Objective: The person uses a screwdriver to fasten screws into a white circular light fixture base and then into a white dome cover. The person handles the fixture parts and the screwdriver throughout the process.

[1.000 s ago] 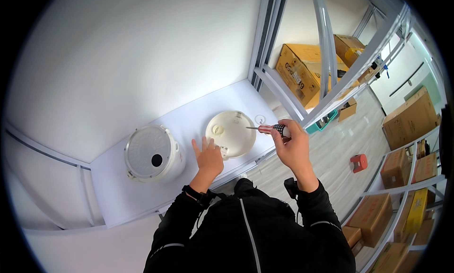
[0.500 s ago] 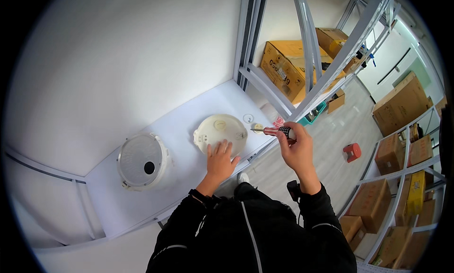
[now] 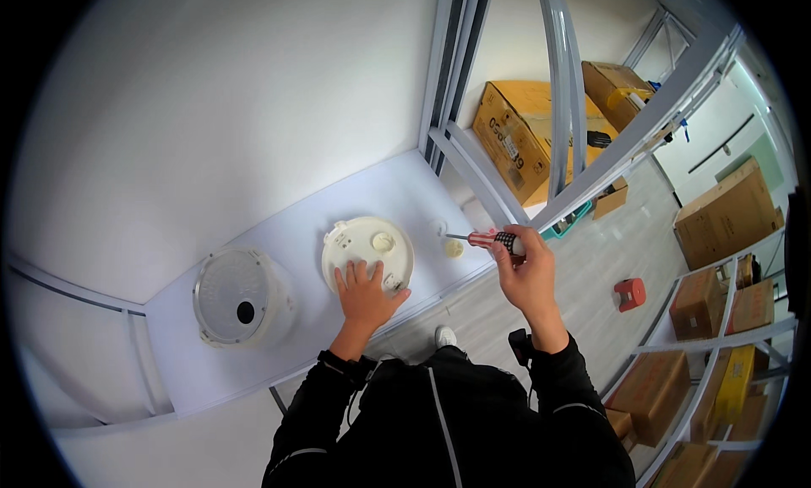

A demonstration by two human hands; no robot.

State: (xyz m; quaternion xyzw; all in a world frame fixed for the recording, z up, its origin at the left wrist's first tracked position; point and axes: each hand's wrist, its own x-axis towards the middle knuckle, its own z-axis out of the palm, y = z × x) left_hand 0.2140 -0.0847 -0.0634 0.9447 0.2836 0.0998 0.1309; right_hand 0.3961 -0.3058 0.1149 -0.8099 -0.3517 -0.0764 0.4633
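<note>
A round cream plastic cover (image 3: 346, 272) lies on the white tabletop. My left hand (image 3: 366, 300) rests on its near edge with the fingers spread. To the right, my right hand (image 3: 530, 272) is wrapped round a screwdriver (image 3: 481, 239), held above the table's front edge. Its handle has red stripes and a dark patterned end, and its shaft points left. Below the shaft sits a small cream round cap (image 3: 454, 249), with a faint clear ring (image 3: 441, 228) behind it. A white drum-shaped housing (image 3: 279, 306) with a black round spot stands to the left, untouched.
The white table (image 3: 253, 378) runs along a wall. At its right end rise grey metal frame posts (image 3: 448, 74). Beyond stand a yellow-brown carton (image 3: 524, 141), a teal bin (image 3: 568, 222) and a red stool (image 3: 629, 294) on the floor. Shelves with cartons (image 3: 650, 391) line the right.
The cover has turned clockwise and shifted left under my left hand. My right hand still holds the screwdriver in nearly the same place. The whole view has shifted slightly.
</note>
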